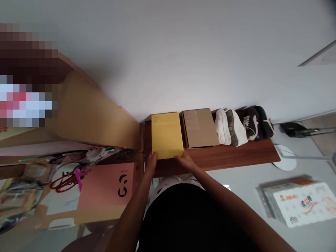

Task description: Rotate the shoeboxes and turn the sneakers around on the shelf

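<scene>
A yellow box [167,134] rests at the left end of a dark wooden shelf [231,156] against the wall. My left hand [151,162] grips its near left corner, and my right hand [186,160] grips the near right corner. Both hands have their fingers closed around the edges, with some fingertips hidden by the box. Just to the right lies a brown cardboard box [199,128], a narrow gap apart from the yellow one. White sneakers [223,126] stand beside that, leaning against one another.
Dark shoes [252,123] fill the shelf's right end. A white round lamp base [285,157] and a wrapped tissue pack [301,203] are on the right. To the left stand a tall cardboard panel [97,112], a pink box [107,185] and a red cord [63,183].
</scene>
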Tool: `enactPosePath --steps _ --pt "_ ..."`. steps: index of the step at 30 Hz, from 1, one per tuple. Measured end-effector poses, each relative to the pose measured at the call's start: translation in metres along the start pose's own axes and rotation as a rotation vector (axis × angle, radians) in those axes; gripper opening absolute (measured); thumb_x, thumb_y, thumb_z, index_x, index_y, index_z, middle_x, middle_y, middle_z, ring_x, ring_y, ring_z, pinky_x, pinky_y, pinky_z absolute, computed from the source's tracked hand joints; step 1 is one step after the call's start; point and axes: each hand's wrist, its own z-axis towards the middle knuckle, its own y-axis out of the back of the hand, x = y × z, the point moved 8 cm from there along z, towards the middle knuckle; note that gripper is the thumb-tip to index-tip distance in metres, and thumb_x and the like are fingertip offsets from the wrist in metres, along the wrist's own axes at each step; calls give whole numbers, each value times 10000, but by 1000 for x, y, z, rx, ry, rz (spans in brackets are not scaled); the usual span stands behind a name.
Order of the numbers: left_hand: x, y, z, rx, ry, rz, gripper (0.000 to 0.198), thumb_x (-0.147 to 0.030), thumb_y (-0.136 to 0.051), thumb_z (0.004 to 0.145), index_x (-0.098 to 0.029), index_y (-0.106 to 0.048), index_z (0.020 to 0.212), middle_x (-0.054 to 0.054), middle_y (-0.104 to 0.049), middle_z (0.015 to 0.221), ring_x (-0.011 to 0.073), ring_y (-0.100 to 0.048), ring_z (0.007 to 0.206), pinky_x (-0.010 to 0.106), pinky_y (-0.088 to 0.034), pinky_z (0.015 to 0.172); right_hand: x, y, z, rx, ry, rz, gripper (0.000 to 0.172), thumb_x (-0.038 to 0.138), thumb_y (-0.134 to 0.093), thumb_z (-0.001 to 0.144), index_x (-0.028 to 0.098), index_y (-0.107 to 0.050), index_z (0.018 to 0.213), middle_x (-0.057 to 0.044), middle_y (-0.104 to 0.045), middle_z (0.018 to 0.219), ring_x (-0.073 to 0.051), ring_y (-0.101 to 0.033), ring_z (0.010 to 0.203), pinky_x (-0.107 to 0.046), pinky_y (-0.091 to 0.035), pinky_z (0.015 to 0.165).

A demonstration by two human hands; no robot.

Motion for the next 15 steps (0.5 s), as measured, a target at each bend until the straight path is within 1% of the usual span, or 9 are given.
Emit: enactPosePath --steps 2,5,7,9,11,13,15 --pt "1 2 0 -1 0 -37 329 -399 -534 906 -195 -664 1130 107 -704 1235 298 -607 1232 465 -433 1110 2 -1 2 -14 -24 -30 576 415 -655 801 214 -563 1333 -74 -694 1241 -264 -585 1247 -452 -433 1107" --pt "2 9 8 -10 19 -47 313 -400 -560 901 -202 -656 1124 119 -685 1265 284 -600 1249 426 -425 1115 1 -1 5 -43 -112 -99 641 470 -651 809 205 -524 1379 -98 -645 1336 -277 -547 1310 -443 -406 1135" --pt "4 19 15 -54 54 -32 331 -413 -579 891 -213 -640 1148 126 -658 1315 273 -554 1318 406 -390 1143 1 1 5 -72 -179 -155 740 512 -649 817 176 -455 1448 -124 -569 1442 -288 -463 1402 -435 -353 1179" --pt "5 31 22 -106 77 -7 363 -435 -593 881 -227 -626 1177 123 -620 1379 261 -478 1399 390 -343 1175 2 6 6 -114 -236 -215 848 550 -642 823 125 -373 1506 -161 -465 1537 -301 -340 1487 -432 -278 1223" --pt "3 39 28 -120 73 1 384 -458 -597 878 -235 -628 1189 111 -588 1429 255 -427 1440 382 -318 1191 5 10 8 -146 -267 -251 904 567 -623 835 86 -316 1535 -190 -379 1590 -309 -260 1524 -436 -233 1240" --pt "-2 42 34 -107 41 -19 399 -471 -597 880 -240 -635 1204 99 -567 1460 255 -420 1446 386 -314 1197 9 11 15 -158 -268 -251 902 554 -604 852 73 -289 1547 -201 -349 1604 -307 -253 1527 -438 -238 1237" --pt "-6 40 40 -88 24 -45 413 -471 -603 880 -239 -636 1221 94 -556 1475 255 -431 1439 397 -306 1204 14 10 23 -170 -258 -236 900 525 -598 860 56 -267 1553 -212 -340 1606 -305 -272 1521 -437 -248 1232"
